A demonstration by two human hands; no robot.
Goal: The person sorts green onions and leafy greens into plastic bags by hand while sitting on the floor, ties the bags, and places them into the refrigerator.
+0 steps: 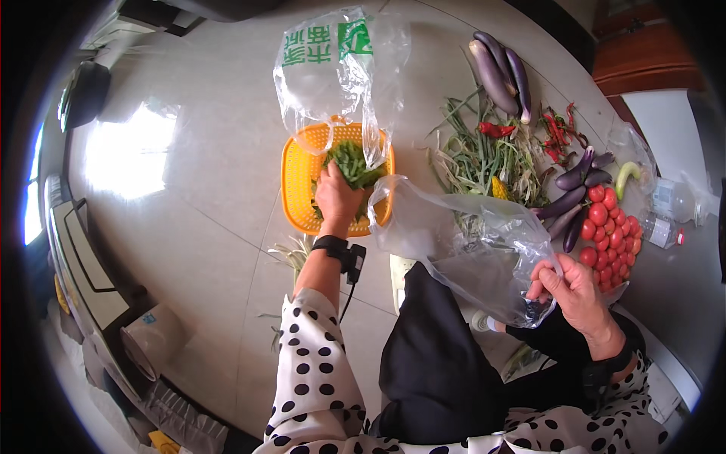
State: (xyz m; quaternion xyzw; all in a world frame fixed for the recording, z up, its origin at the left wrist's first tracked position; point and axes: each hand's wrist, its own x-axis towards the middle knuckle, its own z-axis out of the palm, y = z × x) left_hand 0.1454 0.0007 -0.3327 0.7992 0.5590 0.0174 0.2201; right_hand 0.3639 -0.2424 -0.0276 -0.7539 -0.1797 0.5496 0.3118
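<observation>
My left hand [338, 196] grips leafy green vegetables [353, 164] inside a yellow perforated plastic basket [288, 187] on the floor. To the right, my right hand [573, 292] pinches the edge of a clear plastic bag [482, 227], whose other end reaches the basket's right rim. Another clear plastic bag with green printing [317, 79] lies across the far rim of the basket and partly over the greens. The fingertips of my left hand are partly hidden by the leaves.
Right of the basket lie green onions [454, 136], eggplants [499, 74], red chili peppers [556, 136], a yellow bitter melon [500, 188] and many red tomatoes [610, 227]. Plastic bottles [658, 231] stand or lie beyond them. A white bin [152, 340] is at the lower left.
</observation>
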